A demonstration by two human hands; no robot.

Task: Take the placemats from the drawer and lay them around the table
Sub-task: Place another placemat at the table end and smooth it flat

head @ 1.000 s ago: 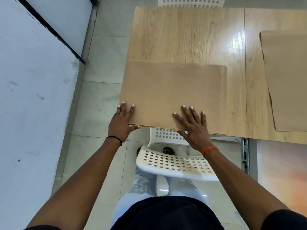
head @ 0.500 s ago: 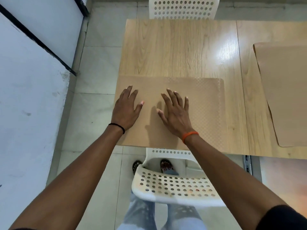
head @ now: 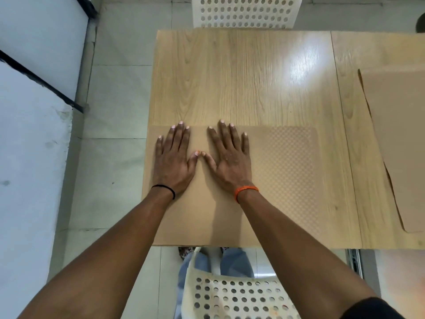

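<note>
A tan placemat with a fine checked texture lies flat on the near left part of the light wooden table, its near edge along the table's front edge. My left hand and my right hand both press flat on the mat's left half, fingers straight and spread, thumbs almost touching. A second tan placemat lies on the table at the right, partly cut off by the frame. No drawer is in view.
A white perforated chair stands at the table's far side. Another white perforated chair is right below me at the near edge. A pale wall runs along the left beyond a strip of tiled floor.
Both hands slid forward over the mat, from its near edge to its far part, and came closer together. The mat now lies squarer with the table's front edge.
</note>
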